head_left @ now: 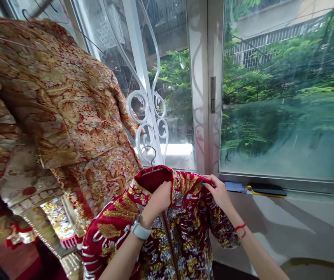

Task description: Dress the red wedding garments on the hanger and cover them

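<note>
A silvery-framed window fills the far side, cut off above and at the right; its right pane is hazy, blurring the foliage and railings outside. At the left hang gold-embroidered garments, overlapping so that their number is hard to tell, the leftmost cropped. Near the centre, in front of the window, is the red embroidered jacket, its hem out of view and its left part covered by the person's forearm. White metal scrollwork rises behind it. Below the window runs a pale surface crossed by soft shadows; at the near right a yellowish curved rim is cut off, its object unclear. The left hand reaches into the jacket's collar, fingers hidden inside, so whether they grip anything cannot be told. The right hand pinches the jacket's right shoulder between thumb and fingers. Under the window, right of that hand, lie a black-and-yellow object and a partly blurred bluish one, neither identifiable. A pale watch circles the left wrist, a metal hanger hook rises behind the collar, and a red cord bracelet rings the right wrist.
</note>
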`<state>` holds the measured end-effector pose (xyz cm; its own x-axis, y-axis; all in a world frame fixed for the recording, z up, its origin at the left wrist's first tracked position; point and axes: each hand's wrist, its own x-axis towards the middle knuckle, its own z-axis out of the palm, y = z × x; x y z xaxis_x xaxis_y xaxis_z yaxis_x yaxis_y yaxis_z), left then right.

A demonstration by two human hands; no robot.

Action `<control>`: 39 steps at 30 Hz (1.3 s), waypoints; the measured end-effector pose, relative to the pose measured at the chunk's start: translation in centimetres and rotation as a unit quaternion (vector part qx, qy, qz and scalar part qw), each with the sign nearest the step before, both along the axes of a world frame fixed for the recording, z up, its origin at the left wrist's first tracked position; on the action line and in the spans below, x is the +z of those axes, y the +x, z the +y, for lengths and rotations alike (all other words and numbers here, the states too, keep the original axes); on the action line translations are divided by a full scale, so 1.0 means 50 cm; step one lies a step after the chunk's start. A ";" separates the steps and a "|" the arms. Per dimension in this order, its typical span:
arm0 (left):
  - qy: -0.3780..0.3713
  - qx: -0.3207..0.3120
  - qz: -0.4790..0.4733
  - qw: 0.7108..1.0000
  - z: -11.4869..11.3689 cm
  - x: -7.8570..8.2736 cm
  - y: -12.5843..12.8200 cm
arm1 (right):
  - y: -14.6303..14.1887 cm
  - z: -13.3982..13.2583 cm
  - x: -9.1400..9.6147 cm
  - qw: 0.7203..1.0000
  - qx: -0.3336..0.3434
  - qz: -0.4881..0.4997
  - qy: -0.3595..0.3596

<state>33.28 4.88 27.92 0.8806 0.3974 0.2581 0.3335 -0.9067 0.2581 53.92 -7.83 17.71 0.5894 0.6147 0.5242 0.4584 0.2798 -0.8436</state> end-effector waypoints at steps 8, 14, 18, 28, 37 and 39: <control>-0.079 -0.017 -0.123 0.989 -0.035 0.039 0.031 | 0.090 0.037 0.024 0.984 0.142 0.105 -0.026; 0.025 0.075 -0.012 0.997 -0.038 0.041 0.018 | 0.057 -0.007 -0.037 0.985 0.140 0.093 -0.035; 0.013 0.045 -0.041 0.998 -0.018 0.032 0.011 | 0.053 -0.037 -0.089 0.997 0.057 0.035 -0.039; 0.078 0.003 -0.097 0.992 -0.028 -0.003 -0.003 | 0.069 -0.029 0.008 0.994 0.034 -0.066 -0.075; 0.034 0.297 -0.391 0.871 0.001 -0.195 -0.396 | 0.004 0.018 0.093 0.966 0.045 -0.235 -0.097; -0.037 0.322 -0.347 0.880 0.010 -0.233 -0.437 | 0.000 0.063 0.089 0.958 0.062 -0.261 -0.097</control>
<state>11.43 5.40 16.26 0.1081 0.7943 0.5979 0.5115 -0.5602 0.6516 53.94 -4.69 22.17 0.1941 0.7788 0.5965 0.8058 0.2202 -0.5497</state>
